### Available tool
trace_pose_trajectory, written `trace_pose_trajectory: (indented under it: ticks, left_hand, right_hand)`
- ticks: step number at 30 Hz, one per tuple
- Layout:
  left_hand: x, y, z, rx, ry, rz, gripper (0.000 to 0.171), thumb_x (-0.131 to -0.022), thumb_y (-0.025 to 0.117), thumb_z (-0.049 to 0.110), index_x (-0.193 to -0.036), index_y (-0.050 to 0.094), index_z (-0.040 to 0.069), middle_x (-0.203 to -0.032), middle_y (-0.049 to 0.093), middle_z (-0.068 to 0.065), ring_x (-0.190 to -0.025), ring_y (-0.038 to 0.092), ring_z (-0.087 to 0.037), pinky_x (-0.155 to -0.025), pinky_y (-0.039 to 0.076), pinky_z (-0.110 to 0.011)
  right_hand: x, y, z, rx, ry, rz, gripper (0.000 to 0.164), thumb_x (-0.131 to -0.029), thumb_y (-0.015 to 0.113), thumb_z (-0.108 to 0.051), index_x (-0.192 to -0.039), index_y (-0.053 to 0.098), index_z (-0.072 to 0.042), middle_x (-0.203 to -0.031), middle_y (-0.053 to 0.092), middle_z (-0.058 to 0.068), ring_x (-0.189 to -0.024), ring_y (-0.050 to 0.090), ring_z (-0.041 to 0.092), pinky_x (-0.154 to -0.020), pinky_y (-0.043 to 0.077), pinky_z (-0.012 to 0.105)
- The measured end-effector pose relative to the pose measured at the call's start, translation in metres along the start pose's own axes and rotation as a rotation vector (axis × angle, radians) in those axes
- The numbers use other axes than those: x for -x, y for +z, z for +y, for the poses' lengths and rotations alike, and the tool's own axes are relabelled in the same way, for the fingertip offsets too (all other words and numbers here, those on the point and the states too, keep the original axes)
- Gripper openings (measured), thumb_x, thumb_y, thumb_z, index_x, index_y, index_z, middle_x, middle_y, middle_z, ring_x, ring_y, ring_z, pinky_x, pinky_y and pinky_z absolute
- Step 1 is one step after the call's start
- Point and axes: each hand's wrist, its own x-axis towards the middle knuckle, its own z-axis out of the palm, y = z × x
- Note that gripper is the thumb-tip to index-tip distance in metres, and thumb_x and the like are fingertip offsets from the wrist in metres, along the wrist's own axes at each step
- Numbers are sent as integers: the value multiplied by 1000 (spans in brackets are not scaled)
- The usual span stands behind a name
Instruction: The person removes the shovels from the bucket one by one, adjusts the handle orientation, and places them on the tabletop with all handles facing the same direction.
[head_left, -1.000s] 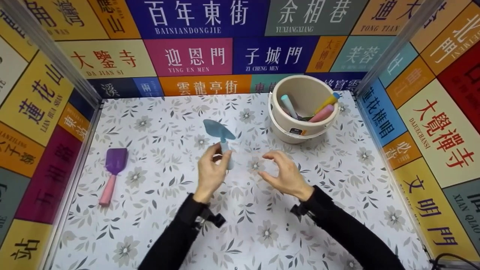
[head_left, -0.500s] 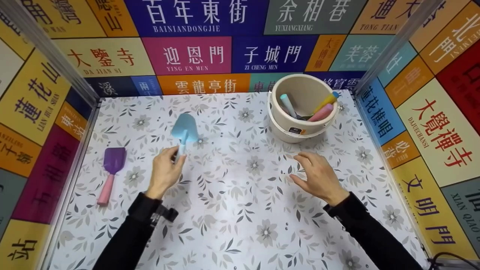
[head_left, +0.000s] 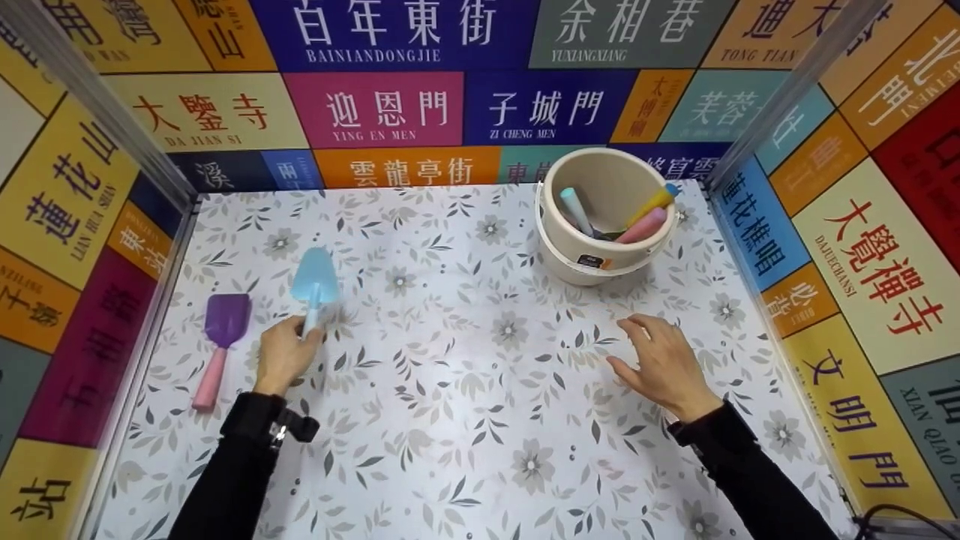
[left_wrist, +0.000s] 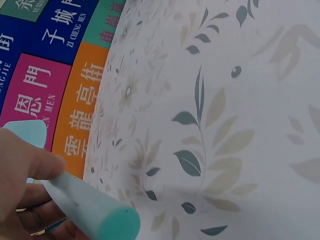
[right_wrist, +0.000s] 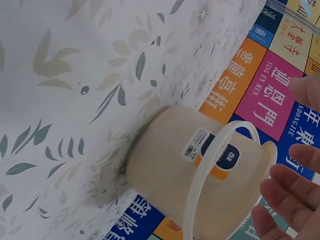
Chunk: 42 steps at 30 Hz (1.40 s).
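Note:
My left hand (head_left: 287,354) grips a light blue garden trowel (head_left: 315,277) by its pale handle, blade pointing away. Its teal handle end shows in the left wrist view, below the thumb of the left hand (left_wrist: 30,182). Whether the blade touches the cloth, I cannot tell. Left of that hand lies a purple toy shovel (head_left: 227,321) with a pink handle. My right hand (head_left: 667,367) is off to the right, holding nothing, with fingers loosely bent and apart. In the right wrist view the fingers of the right hand (right_wrist: 287,195) appear near the cream bucket (right_wrist: 175,160).
The cream bucket stands at the back right with its bail handle down. Inside it lean a light blue handle (head_left: 577,210), a yellow handle (head_left: 651,208) and a pink handle (head_left: 643,226). Printed panels (head_left: 390,110) wall the floral-covered table (head_left: 480,420) at the back and sides.
My left hand has carried the trowel leftward from the middle, close to the purple shovel, turning the blade's face upward. The right hand has drawn away to the right.

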Motion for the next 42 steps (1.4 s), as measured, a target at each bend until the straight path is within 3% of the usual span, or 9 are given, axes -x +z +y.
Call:
trace_pose_trajectory:
  ticks: [9, 15, 20, 28, 36, 42]
  left_hand:
    - [-9, -12, -30, -66, -85, -121, 41, -102, 54, 21, -126, 66, -10, -108, 72, -32, -98, 68, -46, -87, 56, -57]
    - [-14, -19, -44, -114, -116, -164, 39, -100, 55, 21, -115, 68, -13, -95, 71, -29, -82, 66, -39, -67, 52, -41]
    - [-16, -23, -54, -128, -137, -207, 38, -99, 56, 21, -105, 69, -14, -94, 70, -31, -80, 64, -36, -62, 47, -34]
    - [-20, -30, -59, -168, -184, -280, 38, -98, 58, 24, -105, 69, -12, -101, 68, -31, -90, 63, -38, -71, 49, -36]
    - [-19, -30, -52, -205, -151, -257, 28, -94, 59, 20, -73, 53, 1, -85, 61, -24, -80, 58, -36, -65, 46, -37]
    - [-20, -25, -50, -240, -141, -261, 31, -94, 58, 18, -86, 59, -13, -104, 65, -40, -96, 62, -50, -86, 54, -57]
  right_hand:
    - [9, 1, 6, 26, 14, -23, 53, -77, 84, -24, -117, 64, 4, -109, 65, 26, -99, 65, 46, -76, 56, 58]
    - [12, 1, 6, 17, 31, -31, 52, -78, 84, -24, -116, 64, 4, -109, 66, 27, -100, 65, 47, -78, 56, 60]
    - [12, 1, 5, 13, 36, -39, 53, -77, 85, -24, -117, 64, 4, -109, 66, 27, -99, 65, 47, -78, 56, 60]
    - [13, 1, 5, 11, 45, -38, 53, -78, 85, -24, -118, 64, 4, -109, 66, 27, -99, 65, 47, -78, 56, 59]
    - [14, 1, 6, 29, 24, -25, 54, -78, 86, -24, -119, 64, 4, -109, 65, 26, -98, 65, 45, -75, 55, 57]
    - [15, 1, 6, 29, 22, -23, 54, -77, 87, -21, -118, 64, 4, -108, 65, 26, -98, 65, 45, -74, 55, 56]
